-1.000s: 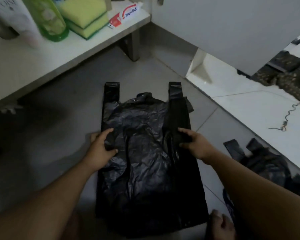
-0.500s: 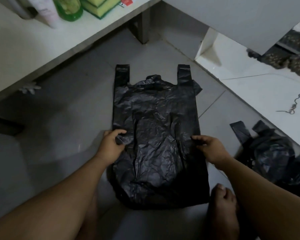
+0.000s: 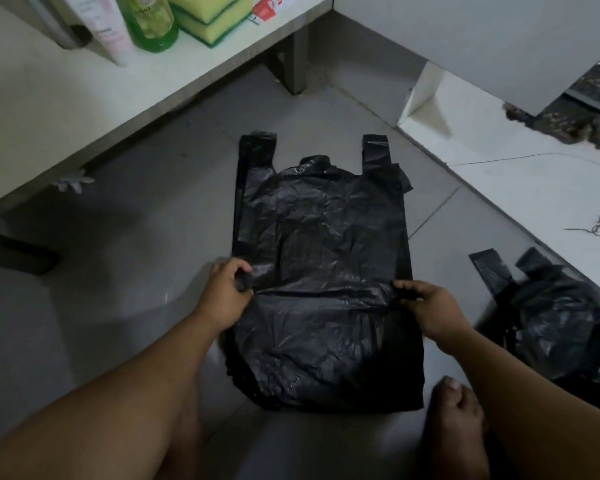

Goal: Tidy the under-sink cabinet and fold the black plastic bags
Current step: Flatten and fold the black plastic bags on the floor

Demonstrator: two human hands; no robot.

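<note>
The bag (image 3: 321,271) was glossy black, as was the heap (image 3: 555,320) at right. The floor (image 3: 125,271) was plain grey tile. The bottle (image 3: 151,20) was green, the sponges (image 3: 210,19) yellow over dark green, the tube (image 3: 106,27) white and pink, the shelf (image 3: 66,98) off-white.

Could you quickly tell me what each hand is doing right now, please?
Left hand: pinching the left edge of the flat black plastic bag.
Right hand: pinching the same bag's right edge.
</note>
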